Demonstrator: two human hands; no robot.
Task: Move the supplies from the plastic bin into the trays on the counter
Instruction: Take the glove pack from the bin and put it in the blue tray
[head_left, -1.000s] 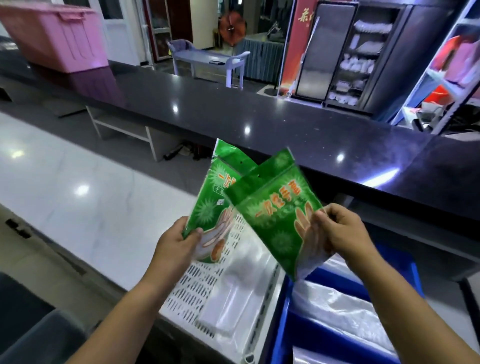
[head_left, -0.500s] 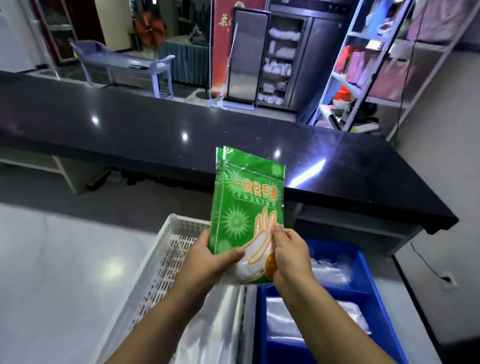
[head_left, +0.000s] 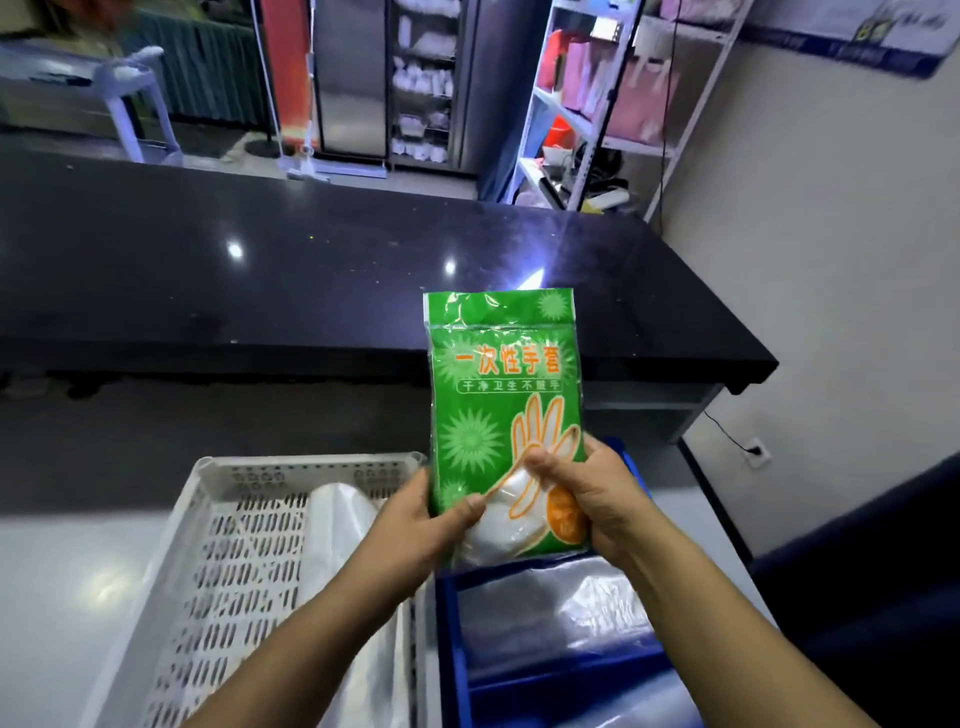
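Both hands hold green glove packets (head_left: 498, 395) upright, stacked flat together so only the front one shows, above the seam between two trays. My left hand (head_left: 415, 525) pinches the lower left corner with its thumb on the front. My right hand (head_left: 587, 493) grips the lower right edge. Below left is a white perforated tray (head_left: 228, 571) with clear plastic bags (head_left: 337, 525) lying in it. Below right is a blue tray (head_left: 457, 649) holding clear plastic packs (head_left: 561, 613).
A raised black counter (head_left: 311, 275) runs across behind the trays, ending at the right near a beige wall (head_left: 831, 260). Both trays rest on a white marble surface (head_left: 67, 561). Metal shelving (head_left: 597, 104) and a glass-door cabinet stand in the background.
The two green packets, fanned apart one second ago, have been brought together into one flat stack. My view has swung right and both hands have come close at the packets' lower edge.
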